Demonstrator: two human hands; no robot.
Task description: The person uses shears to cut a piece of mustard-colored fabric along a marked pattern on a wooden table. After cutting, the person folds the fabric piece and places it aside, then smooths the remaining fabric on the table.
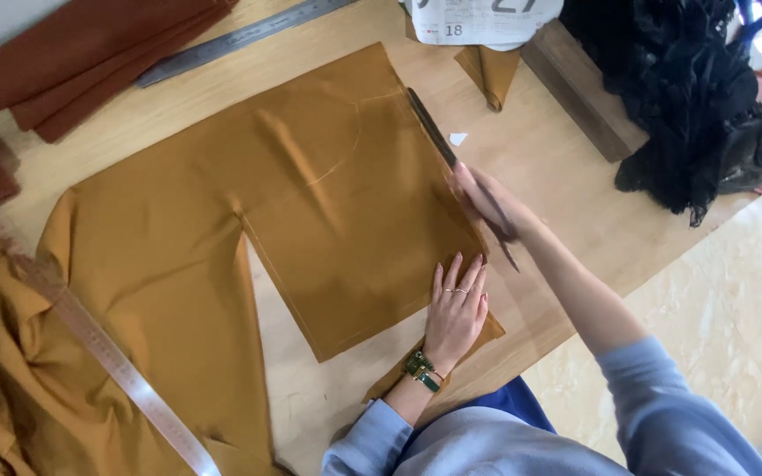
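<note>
A mustard-brown fabric piece (310,203) lies flat on the wooden table (557,194), cut with a stepped outline. My left hand (456,304) presses flat, fingers together, on the fabric's near right corner; it wears rings and a green watch. My right hand (485,198) grips a long dark curved ruler (434,132) lying along the fabric's right edge. Chalk lines show on the cloth near the top.
A metal ruler (231,40) lies at the far edge beside folded rust-coloured cloth (72,57). Another metal ruler (125,375) crosses the bunched fabric at left. A wooden block (579,97), black lacy cloth (690,97), a printed paper (478,18) and a fabric scrap (489,75) sit far right.
</note>
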